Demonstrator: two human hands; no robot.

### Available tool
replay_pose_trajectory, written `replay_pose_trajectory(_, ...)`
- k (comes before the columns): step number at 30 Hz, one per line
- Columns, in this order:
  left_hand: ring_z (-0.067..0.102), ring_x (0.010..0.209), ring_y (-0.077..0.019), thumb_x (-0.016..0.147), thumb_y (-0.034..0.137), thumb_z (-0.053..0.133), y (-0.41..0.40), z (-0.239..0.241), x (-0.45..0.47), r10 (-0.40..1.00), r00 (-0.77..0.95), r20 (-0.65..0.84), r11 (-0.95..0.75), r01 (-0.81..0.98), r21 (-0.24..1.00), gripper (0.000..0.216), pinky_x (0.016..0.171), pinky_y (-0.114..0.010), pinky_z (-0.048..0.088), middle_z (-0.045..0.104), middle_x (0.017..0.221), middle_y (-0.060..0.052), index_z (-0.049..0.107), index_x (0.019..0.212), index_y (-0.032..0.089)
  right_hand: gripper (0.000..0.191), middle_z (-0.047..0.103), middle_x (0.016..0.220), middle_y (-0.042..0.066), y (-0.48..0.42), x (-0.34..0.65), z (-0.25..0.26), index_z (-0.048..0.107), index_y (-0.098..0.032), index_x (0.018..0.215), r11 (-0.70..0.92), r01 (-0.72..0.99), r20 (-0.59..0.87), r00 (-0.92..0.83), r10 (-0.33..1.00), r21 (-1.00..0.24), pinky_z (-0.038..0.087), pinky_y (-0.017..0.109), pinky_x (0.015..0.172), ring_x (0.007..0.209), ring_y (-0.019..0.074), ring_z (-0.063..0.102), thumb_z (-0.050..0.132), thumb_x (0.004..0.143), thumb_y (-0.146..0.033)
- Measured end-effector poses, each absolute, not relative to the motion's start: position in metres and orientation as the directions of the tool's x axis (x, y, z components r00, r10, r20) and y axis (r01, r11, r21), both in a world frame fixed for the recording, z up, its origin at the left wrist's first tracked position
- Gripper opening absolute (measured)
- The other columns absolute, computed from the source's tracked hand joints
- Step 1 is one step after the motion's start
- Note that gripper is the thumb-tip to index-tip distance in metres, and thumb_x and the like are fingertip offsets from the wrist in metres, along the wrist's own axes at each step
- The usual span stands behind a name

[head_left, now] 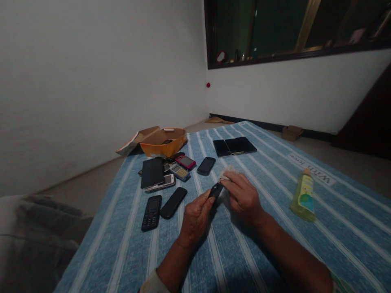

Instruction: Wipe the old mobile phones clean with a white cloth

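My left hand (197,215) is closed around a small dark mobile phone (215,191), held tilted above the striped cloth. Fingers of my right hand (244,197) pinch a whitish wipe (228,171) against the phone's upper end. Part of the phone is hidden by my fingers. Left of my hands lie a black keypad phone (151,213) and a black phone face down (173,203). Just beyond them sits a dark touchscreen phone (206,165).
A blue striped cloth (128,244) covers the table. An open orange box (163,146) stands at the far left, with a pile including a pink phone (185,161) before it. Black phones (241,145) lie at the back; a yellow-green bottle (304,197) lies right.
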State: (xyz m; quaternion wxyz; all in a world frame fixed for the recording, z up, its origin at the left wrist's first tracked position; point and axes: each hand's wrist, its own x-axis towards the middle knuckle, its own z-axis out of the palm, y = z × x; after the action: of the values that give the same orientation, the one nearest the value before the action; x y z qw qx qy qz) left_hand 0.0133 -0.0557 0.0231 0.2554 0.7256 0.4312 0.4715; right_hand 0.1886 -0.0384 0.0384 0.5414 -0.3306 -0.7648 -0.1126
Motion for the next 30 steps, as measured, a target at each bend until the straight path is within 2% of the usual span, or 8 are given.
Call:
replay_pose_trajectory(3,0.071,0.096,-0.0205,0.096,0.036,0.049,-0.056,0.023,0.014,0.866,0.183,0.466,-0.499,0.386,0.776,0.037,0.087,-0.028,0.056,0.075,0.11,-0.008,0.069,0.119,0.016,0.033,0.067,0.107,0.015,-0.042,0.185,0.04,0.069,-0.014,0.106,0.769,0.621,0.897,-0.241,0.37,-0.15,0.053,0.042,0.085,0.096,0.0249,0.062,0.044,0.087,-0.005)
replay_pose_trajectory(8,0.072,0.092,-0.02,0.096,0.035,0.05,-0.055,0.023,0.014,0.87,0.186,0.456,-0.491,0.389,0.779,0.036,0.082,-0.027,0.057,0.076,0.106,-0.007,0.069,0.119,0.016,0.042,0.069,0.101,0.011,-0.03,0.191,0.033,0.069,-0.019,0.109,0.713,0.637,0.877,-0.118,0.467,-0.294,0.056,0.042,0.085,0.098,0.024,0.063,0.042,0.082,-0.002)
replay_pose_trajectory(16,0.071,0.093,-0.0193,0.096,0.036,0.05,-0.055,0.022,0.012,0.875,0.178,0.449,-0.482,0.38,0.789,0.037,0.083,-0.027,0.057,0.076,0.109,-0.006,0.069,0.121,0.016,0.039,0.069,0.103,0.011,-0.037,0.187,0.036,0.071,-0.02,0.107,0.742,0.599,0.877,-0.129,0.463,-0.303,0.056,0.04,0.087,0.098,0.0228,0.063,0.042,0.086,-0.004)
replay_pose_trajectory(18,0.071,0.093,-0.0192,0.095,0.035,0.05,-0.055,0.023,0.012,0.879,0.172,0.444,-0.475,0.377,0.795,0.037,0.083,-0.026,0.056,0.076,0.108,-0.006,0.069,0.12,0.016,0.039,0.07,0.102,0.01,-0.034,0.188,0.034,0.072,-0.02,0.106,0.732,0.561,0.857,-0.077,0.51,-0.386,0.056,0.039,0.088,0.099,0.0223,0.065,0.044,0.083,-0.004)
replay_pose_trajectory(20,0.071,0.092,-0.0195,0.095,0.035,0.051,-0.055,0.023,0.012,0.883,0.167,0.438,-0.468,0.367,0.804,0.037,0.083,-0.027,0.056,0.076,0.108,-0.006,0.069,0.12,0.016,0.04,0.071,0.098,0.009,-0.029,0.19,0.031,0.074,-0.02,0.103,0.69,0.474,0.783,-0.002,0.621,-0.547,0.056,0.037,0.085,0.094,0.0208,0.067,0.046,0.079,-0.004)
replay_pose_trajectory(24,0.071,0.097,-0.0214,0.094,0.035,0.051,-0.053,0.023,0.01,0.895,0.157,0.416,-0.445,0.342,0.828,0.037,0.089,-0.032,0.056,0.076,0.108,-0.006,0.069,0.12,0.017,0.036,0.074,0.085,0.006,-0.022,0.189,0.025,0.077,-0.018,0.094,0.436,0.151,0.448,0.056,0.892,-0.887,0.058,0.033,0.069,0.077,0.0201,0.07,0.052,0.07,-0.009)
replay_pose_trajectory(27,0.069,0.103,-0.0219,0.093,0.034,0.052,-0.052,0.023,0.01,0.904,0.16,0.397,-0.428,0.306,0.85,0.036,0.093,-0.034,0.054,0.074,0.112,-0.005,0.069,0.121,0.019,0.036,0.074,0.085,0.006,-0.023,0.187,0.026,0.078,-0.017,0.095,0.299,-0.022,0.297,0.076,0.952,-0.954,0.056,0.032,0.061,0.073,0.0208,0.07,0.055,0.068,-0.012)
replay_pose_trajectory(30,0.068,0.106,-0.0223,0.092,0.031,0.052,-0.051,0.025,0.012,0.911,0.188,0.366,-0.405,0.253,0.879,0.036,0.096,-0.034,0.053,0.073,0.115,-0.005,0.068,0.123,0.019,0.035,0.073,0.086,0.005,-0.026,0.187,0.03,0.078,-0.018,0.095,0.369,0.005,0.367,0.121,0.922,-0.929,0.057,0.034,0.067,0.076,0.0202,0.069,0.055,0.069,-0.013)
